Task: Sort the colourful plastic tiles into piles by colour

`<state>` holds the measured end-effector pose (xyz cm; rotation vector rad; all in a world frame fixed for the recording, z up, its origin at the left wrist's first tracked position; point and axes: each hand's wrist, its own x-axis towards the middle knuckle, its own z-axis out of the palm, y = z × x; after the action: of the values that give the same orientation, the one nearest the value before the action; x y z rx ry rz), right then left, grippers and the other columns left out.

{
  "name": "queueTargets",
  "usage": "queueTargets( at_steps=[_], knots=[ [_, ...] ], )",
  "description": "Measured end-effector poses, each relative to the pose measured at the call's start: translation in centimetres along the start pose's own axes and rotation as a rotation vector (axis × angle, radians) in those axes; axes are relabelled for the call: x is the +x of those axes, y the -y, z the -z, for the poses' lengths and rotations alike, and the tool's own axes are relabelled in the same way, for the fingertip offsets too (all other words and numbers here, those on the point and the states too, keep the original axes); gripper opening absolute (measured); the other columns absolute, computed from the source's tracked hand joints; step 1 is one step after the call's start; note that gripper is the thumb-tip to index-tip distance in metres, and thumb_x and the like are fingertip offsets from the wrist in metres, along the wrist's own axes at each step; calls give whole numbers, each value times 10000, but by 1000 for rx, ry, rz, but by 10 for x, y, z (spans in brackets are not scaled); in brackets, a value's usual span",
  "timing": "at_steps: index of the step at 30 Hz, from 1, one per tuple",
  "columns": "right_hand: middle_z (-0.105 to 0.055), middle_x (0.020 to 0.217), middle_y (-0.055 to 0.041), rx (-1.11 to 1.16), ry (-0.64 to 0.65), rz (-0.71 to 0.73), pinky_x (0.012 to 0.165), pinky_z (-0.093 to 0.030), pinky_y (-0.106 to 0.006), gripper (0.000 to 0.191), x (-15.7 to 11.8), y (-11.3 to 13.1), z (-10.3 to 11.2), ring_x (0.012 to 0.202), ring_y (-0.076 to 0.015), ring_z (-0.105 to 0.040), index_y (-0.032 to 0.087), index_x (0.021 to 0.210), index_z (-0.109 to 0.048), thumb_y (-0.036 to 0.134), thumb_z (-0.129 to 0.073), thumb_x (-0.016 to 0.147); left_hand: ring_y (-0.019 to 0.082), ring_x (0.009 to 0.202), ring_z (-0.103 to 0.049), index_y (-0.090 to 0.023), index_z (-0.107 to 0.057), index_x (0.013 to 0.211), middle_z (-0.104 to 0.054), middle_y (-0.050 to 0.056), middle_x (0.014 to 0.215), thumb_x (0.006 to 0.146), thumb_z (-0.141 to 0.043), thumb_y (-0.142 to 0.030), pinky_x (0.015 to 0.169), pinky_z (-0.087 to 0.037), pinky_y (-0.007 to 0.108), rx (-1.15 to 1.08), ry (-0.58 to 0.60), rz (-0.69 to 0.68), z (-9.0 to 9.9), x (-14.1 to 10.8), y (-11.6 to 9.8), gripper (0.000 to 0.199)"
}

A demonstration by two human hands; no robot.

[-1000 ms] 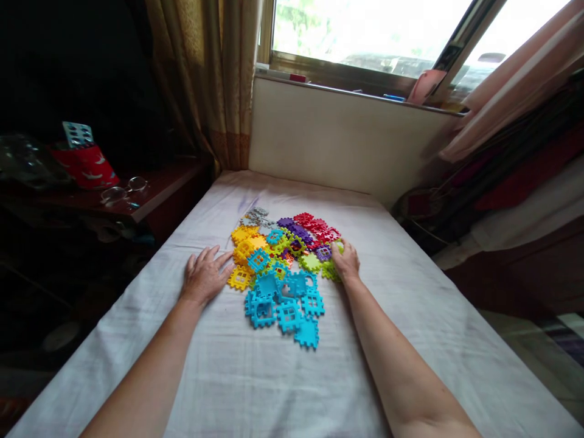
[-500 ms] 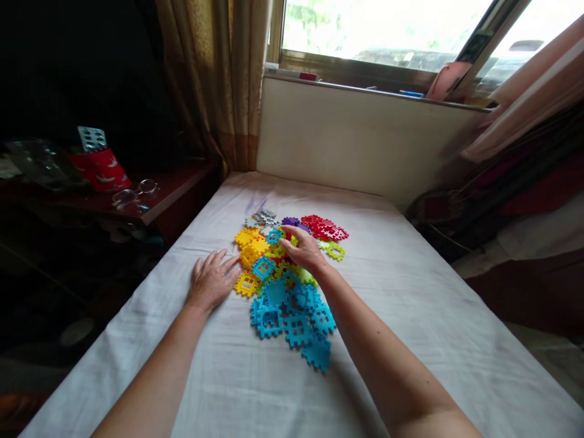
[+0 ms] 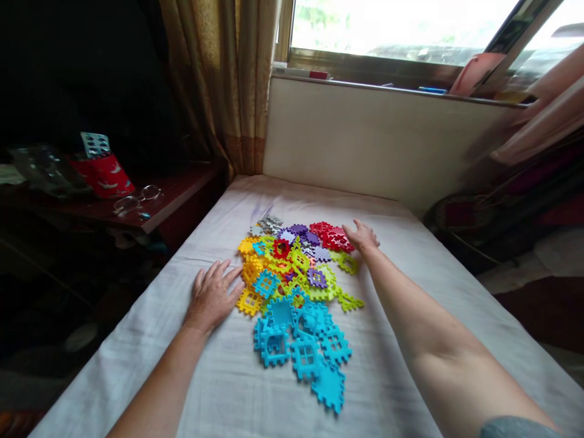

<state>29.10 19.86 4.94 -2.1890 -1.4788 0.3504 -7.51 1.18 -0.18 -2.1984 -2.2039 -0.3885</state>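
Interlocking plastic pieces lie in a colour-grouped heap on the white sheet. My left hand (image 3: 214, 295) rests flat with fingers spread, its fingertips beside the yellow pieces (image 3: 250, 301). At the right edge of the red pieces (image 3: 329, 236) is my right hand (image 3: 364, 236), fingers apart, with nothing visible in it. Blue pieces (image 3: 329, 384) form the near end of the heap. Green pieces (image 3: 349, 300), purple pieces (image 3: 316, 278) and a lone red piece (image 3: 281, 248) lie in the middle. Grey pieces (image 3: 271, 224) sit at the far left.
On the left, a dark red table (image 3: 182, 188) holds eyeglasses (image 3: 137, 201), a red container (image 3: 107, 176) with a blister pack, and a clear vessel. A curtain (image 3: 249, 91) and a window are behind the bed. Clothes hang at the right.
My right hand has moved right, from over the middle of the heap to the red pieces, uncovering purple and green pieces. My left hand stays beside the yellow ones. The view has shifted slightly.
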Motion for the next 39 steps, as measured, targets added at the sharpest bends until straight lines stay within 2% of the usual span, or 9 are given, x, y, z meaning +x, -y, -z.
queueTargets(
  at_steps=[2, 4, 10, 17, 25, 28, 32, 36, 39],
  knots=[
    [-558, 1378, -276, -60, 44, -59, 1021, -370, -643, 600, 9, -8, -10, 1285, -405, -526, 153, 1395, -565, 518, -509, 922, 291, 1418, -403, -326, -613, 1341, -517, 63, 1493, 938, -455, -422, 1181, -248, 529, -2, 5, -1, -1, 0, 1, 443],
    [-634, 1305, -224, -47, 87, 6, 1020, -397, -594, 561, 7, -5, -23, 1240, -377, -572, 193, 1323, -634, 555, -533, 905, 292, 1422, -397, -339, -610, 1341, -511, 56, 1498, 937, -458, -421, 1180, -247, 536, -2, 13, -1, -1, 1, 1, 440],
    [-734, 1171, -94, 34, 178, 221, 986, -490, -468, 471, -26, 35, -53, 1139, -313, -655, 244, 1197, -704, 506, -670, 808, 295, 1421, -400, -328, -609, 1344, -506, 64, 1502, 936, -462, -423, 1181, -245, 533, 11, 15, -5, 1, 0, -1, 444],
    [-748, 1115, -104, 136, 193, 386, 931, -541, -404, 330, -61, 75, -40, 1044, -263, -700, 190, 1129, -719, 307, -652, 828, 303, 1434, -383, -309, -600, 1350, -484, 74, 1521, 936, -463, -434, 1178, -240, 553, 6, 46, -8, 3, 1, -1, 453],
    [-704, 1244, -67, 292, 382, 676, 990, -534, -388, 421, -137, 115, -29, 1111, -224, -681, 260, 1251, -664, 359, -679, 842, 266, 1358, -487, -264, -614, 1309, -559, 94, 1450, 922, -458, -427, 1156, -306, 493, -69, -67, 5, 1, 2, 2, 448],
    [-644, 1340, -85, 286, 314, 793, 1088, -457, -415, 442, -160, 95, -4, 1256, -233, -590, 261, 1292, -642, 400, -655, 873, 258, 1330, -520, -243, -607, 1316, -578, 92, 1433, 890, -477, -350, 1150, -324, 457, -86, -91, 19, -2, 4, 6, 458],
    [-457, 1534, -92, 193, 353, 959, 1129, -390, -500, 656, -200, 27, 24, 1410, -275, -428, 321, 1427, -525, 567, -667, 836, 253, 1296, -553, -232, -552, 1377, -605, 93, 1402, 850, -485, -286, 1150, -326, 447, -121, -83, 16, -4, 6, 9, 533],
    [-258, 1637, -87, -7, 448, 1088, 1173, -258, -607, 1002, -247, -46, 23, 1492, -373, -253, 385, 1506, -411, 744, -744, 631, 259, 1319, -535, -205, -480, 1438, -582, 107, 1426, 872, -463, -301, 1173, -287, 474, -170, -31, 17, -1, 6, 7, 575],
    [-274, 1632, -31, -75, 443, 1100, 1166, -269, -603, 1010, -260, -68, 10, 1485, -354, -278, 490, 1499, -359, 780, -724, 603, 259, 1331, -523, -201, -454, 1458, -577, 114, 1429, 874, -470, -303, 1183, -268, 477, -169, -9, -1, 2, 5, 4, 594]
  ],
)
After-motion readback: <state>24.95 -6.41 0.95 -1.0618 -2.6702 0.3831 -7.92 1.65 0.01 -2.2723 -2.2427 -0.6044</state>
